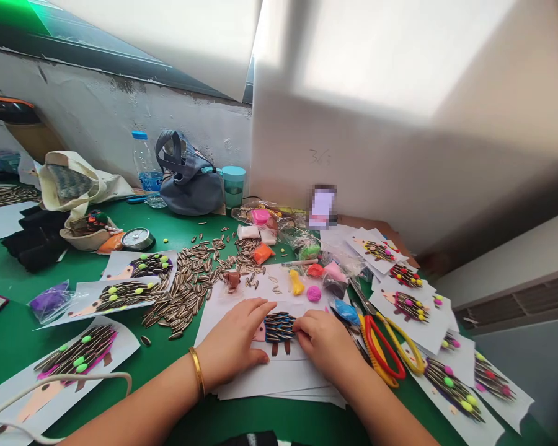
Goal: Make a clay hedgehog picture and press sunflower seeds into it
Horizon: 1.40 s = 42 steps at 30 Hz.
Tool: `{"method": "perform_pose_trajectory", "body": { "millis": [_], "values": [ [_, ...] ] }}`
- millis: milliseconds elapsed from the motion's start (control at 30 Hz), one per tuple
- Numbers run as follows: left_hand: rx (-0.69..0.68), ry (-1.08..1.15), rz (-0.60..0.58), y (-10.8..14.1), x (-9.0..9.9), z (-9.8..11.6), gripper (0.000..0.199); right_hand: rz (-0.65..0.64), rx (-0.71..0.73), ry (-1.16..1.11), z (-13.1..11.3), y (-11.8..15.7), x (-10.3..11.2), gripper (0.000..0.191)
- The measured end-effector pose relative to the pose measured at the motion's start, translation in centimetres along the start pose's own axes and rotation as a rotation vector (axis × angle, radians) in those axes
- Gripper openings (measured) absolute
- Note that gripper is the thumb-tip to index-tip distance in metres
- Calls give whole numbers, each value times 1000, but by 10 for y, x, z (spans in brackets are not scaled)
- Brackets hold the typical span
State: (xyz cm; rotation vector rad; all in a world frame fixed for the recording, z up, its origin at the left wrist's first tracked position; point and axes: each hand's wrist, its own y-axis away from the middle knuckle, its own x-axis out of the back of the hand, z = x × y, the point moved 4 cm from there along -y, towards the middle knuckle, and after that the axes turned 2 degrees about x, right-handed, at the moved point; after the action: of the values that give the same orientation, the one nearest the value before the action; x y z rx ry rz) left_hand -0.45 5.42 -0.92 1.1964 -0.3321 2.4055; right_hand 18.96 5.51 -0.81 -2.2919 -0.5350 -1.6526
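Observation:
A hedgehog picture [279, 327] with a dark body, blue between its rows of sunflower seeds, a pinkish face and brown legs lies on white paper [251, 381] in front of me. My left hand [235, 334], a gold bangle on its wrist, rests on the paper at the face side with fingers stretched out. At the body's right edge, the fingers of my right hand [323, 341] are pinched together; what is between them is hidden. Above the hedgehog lie a yellow clay lump [296, 282] and a pink clay ball [313, 293]. A pile of sunflower seeds [181, 303] spreads to the left.
Two scissors, red-handled [384, 350] and yellow-handled [407, 347], lie to the right. Seed hedgehog sheets sit left [81, 356] and right [456, 390]. A phone [322, 206] leans at the back, near bagged clay [263, 217]. A bag [190, 186] and cup [234, 186] stand by the wall.

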Motion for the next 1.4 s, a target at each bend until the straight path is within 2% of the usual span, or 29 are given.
{"method": "perform_pose_trajectory", "body": {
  "millis": [333, 467, 633, 733, 867, 967, 1100, 1167, 1233, 1333, 1367, 1400],
  "values": [
    [4, 4, -12, 2, 0, 0, 97, -49, -140, -134, 5, 7, 18, 10],
    [13, -4, -23, 2, 0, 0, 97, -68, -179, -203, 13, 7, 20, 17],
    [6, -1, -14, 1, 0, 0, 96, -90, -169, -235, 18, 7, 13, 36],
    [-1, 6, -2, 1, 1, 1, 95, -33, -141, -225, 17, 7, 14, 38],
    [14, 8, -27, 0, 1, 1, 96, 98, -78, -201, 15, 8, 25, 8],
    [23, -3, -46, 0, 1, 0, 97, 193, -58, -183, 16, 8, 33, 20],
    [16, -19, -61, 0, 1, 1, 95, 291, -41, -130, 20, 7, 33, 21],
    [-12, -10, -34, 1, 3, 5, 88, 329, -25, -109, 21, 7, 30, 20],
    [-46, 17, 38, 2, 9, 9, 71, 354, -14, -95, 21, 6, 29, 18],
    [-38, 54, 169, 3, 18, 14, 18, 354, -17, -71, 20, 5, 29, 18],
    [-20, 52, 202, 4, 20, 14, 12, 350, -17, -62, 20, 4, 29, 22],
    [-1, 47, 225, 5, 22, 14, 22, 350, -18, -51, 19, 4, 29, 26]
  ]
}}
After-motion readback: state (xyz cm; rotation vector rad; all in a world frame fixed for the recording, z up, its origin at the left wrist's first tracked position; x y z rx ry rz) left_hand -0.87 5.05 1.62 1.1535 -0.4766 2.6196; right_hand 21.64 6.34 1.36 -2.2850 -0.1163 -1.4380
